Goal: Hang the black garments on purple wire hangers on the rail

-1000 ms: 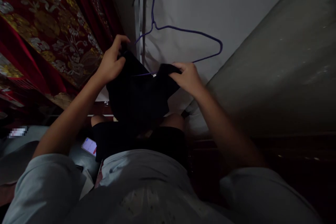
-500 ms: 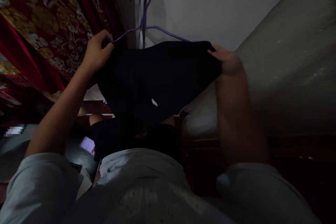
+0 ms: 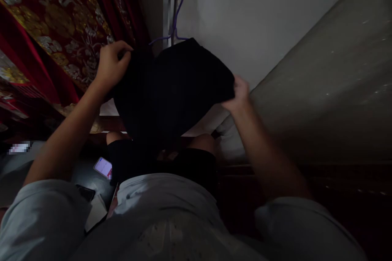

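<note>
A black garment [image 3: 174, 85] is stretched between my two hands in front of me; its exact kind is too dark to tell. My left hand [image 3: 113, 61] pinches its upper left edge, thumb against fingers. On the other side my right hand [image 3: 240, 94] grips the garment's right edge, fingers partly hidden by the cloth. Behind the garment's top shows a purple wire hanger [image 3: 177, 20], its hook up by a pale vertical post. Most of the hanger's lower part is covered by the black cloth.
Left stands a red curtain [image 3: 61, 16] with gold and silver flower patterns. A plastic-covered mattress-like slab [image 3: 321, 89] leans along the right wall. Beside my left leg a lit phone [image 3: 103, 167] lies on a dark surface, near a white paper-like piece [image 3: 96, 212].
My right hand has moved inward and down, drawing the garment's right side with it. The hanger's right arm is now mostly covered, and the white mark on the cloth no longer shows.
</note>
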The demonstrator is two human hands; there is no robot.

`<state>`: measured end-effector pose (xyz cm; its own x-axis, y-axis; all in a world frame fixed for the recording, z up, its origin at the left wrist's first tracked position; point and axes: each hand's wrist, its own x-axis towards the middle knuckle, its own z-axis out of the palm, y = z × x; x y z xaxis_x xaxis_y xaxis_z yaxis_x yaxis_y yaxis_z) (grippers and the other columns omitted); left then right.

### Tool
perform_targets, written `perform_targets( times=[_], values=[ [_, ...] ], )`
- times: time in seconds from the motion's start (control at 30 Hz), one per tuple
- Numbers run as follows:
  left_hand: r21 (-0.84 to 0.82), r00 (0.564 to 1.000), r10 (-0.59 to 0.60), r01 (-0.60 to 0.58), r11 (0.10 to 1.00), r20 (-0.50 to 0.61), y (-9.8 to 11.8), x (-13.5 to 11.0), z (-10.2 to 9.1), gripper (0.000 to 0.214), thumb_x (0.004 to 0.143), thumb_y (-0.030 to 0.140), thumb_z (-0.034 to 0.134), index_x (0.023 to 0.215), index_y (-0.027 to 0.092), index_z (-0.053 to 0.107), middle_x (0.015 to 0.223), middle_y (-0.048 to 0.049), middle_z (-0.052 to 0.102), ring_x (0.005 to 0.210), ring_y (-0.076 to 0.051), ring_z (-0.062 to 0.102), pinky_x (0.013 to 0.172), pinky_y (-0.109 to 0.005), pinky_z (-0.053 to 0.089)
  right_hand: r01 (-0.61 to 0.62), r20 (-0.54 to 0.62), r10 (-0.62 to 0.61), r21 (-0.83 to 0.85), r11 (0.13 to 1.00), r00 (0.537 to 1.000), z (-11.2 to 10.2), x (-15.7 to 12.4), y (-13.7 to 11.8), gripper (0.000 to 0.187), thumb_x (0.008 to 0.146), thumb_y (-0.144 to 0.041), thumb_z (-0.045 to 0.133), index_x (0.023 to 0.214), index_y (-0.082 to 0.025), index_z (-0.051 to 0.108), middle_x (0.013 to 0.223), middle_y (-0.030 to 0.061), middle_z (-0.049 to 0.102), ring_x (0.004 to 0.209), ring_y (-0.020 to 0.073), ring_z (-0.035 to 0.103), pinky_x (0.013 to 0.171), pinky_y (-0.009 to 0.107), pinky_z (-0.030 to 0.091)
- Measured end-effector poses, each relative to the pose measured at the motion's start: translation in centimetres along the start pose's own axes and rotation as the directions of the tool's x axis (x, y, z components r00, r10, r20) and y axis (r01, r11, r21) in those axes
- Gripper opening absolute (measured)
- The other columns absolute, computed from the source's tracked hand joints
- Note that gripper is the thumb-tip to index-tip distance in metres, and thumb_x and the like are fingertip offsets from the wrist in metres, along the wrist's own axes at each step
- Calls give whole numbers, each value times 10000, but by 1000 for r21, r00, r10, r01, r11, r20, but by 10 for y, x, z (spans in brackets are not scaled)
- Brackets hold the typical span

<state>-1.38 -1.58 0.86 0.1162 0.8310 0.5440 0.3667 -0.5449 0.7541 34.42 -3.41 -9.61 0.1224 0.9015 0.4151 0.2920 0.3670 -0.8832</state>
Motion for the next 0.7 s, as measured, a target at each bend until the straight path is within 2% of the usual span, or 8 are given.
perform_targets(
  times=[0.03, 0.1, 0.23, 0.4, 0.47, 0.53, 0.6, 0.7],
  values=[
    [-9, 999, -29, 29, 1000, -20, -2, -1, 0, 184, 895, 37, 744, 919, 197, 657, 898, 46, 689, 1098, -183, 521, 1215, -357, 269, -64, -22, 65, 59, 996, 998, -5, 1, -1, 702, 1116, -439, 164, 741, -157, 685, 859, 156, 714, 822, 159, 686, 735, 332, 526],
    [-60, 995, -56, 51, 997, -79, 0, -3, 5, 199, 871, 2, 757, 906, 177, 670, 951, 37, 702, 1160, -182, 533, 1251, -365, 231, -115, -53, 124, 157, 981, 991, -17, 0, -11, 601, 1110, -356, 272, 730, -151, 691, 888, 162, 733, 883, 159, 711, 774, 336, 520],
    [-222, 987, -95, 64, 973, -133, 29, -6, 28, 309, 885, -82, 658, 1028, 190, 688, 1034, 40, 740, 1261, -164, 559, 1284, -383, 246, 59, -75, -38, 313, 948, 996, -30, -3, -40, 208, 938, -258, 682, 763, -146, 696, 947, 128, 755, 1065, 241, 719, 866, 367, 552],
    [-294, 997, 75, -75, 953, -12, 73, -24, 44, 359, 902, -140, 608, 1106, 134, 719, 1198, -21, 723, 1233, -134, 607, 1185, -231, 370, 282, -239, -195, 422, 861, 951, -35, -17, -57, 341, 843, -473, 784, 745, -160, 688, 931, 68, 744, 1245, 315, 654, 951, 393, 555],
    [-329, 999, 52, -54, 943, -14, 83, -30, 44, 248, 1006, -19, 558, 1145, 123, 707, 1119, -39, 725, 1106, -151, 668, 1083, -246, 463, 297, -174, -246, 413, 861, 954, -30, -35, -67, 323, 849, -503, 774, 854, -185, 720, 953, 47, 738, 1261, 310, 643, 946, 389, 567],
    [-388, 999, -40, 45, 921, 21, 92, -33, 42, 293, 1126, 230, 420, 1159, 89, 675, 1036, -63, 719, 939, -164, 705, 963, -297, 532, 234, 46, -271, 378, 896, 962, -20, -58, -83, 361, 835, -491, 797, 1057, -214, 733, 1029, 44, 734, 1215, 304, 661, 938, 414, 590],
    [-482, 976, -190, 220, 848, 111, 100, -37, 39, 551, 1157, 425, 241, 1121, 46, 640, 998, -82, 706, 840, -145, 703, 889, -301, 547, 201, 385, -303, 283, 938, 872, -5, -77, -101, 480, 793, -468, 842, 1189, -231, 712, 1110, 51, 726, 1159, 289, 678, 945, 432, 602],
    [-500, 873, -404, 487, 716, 272, 105, -51, 33, 381, 1152, 274, 336, 1027, 48, 616, 927, -55, 674, 799, -82, 664, 870, -234, 520, 292, 765, -336, 200, 935, 550, 16, -86, -119, 475, 798, -461, 835, 1198, -236, 714, 1145, 50, 724, 1097, 249, 691, 963, 403, 600]
  ],
)
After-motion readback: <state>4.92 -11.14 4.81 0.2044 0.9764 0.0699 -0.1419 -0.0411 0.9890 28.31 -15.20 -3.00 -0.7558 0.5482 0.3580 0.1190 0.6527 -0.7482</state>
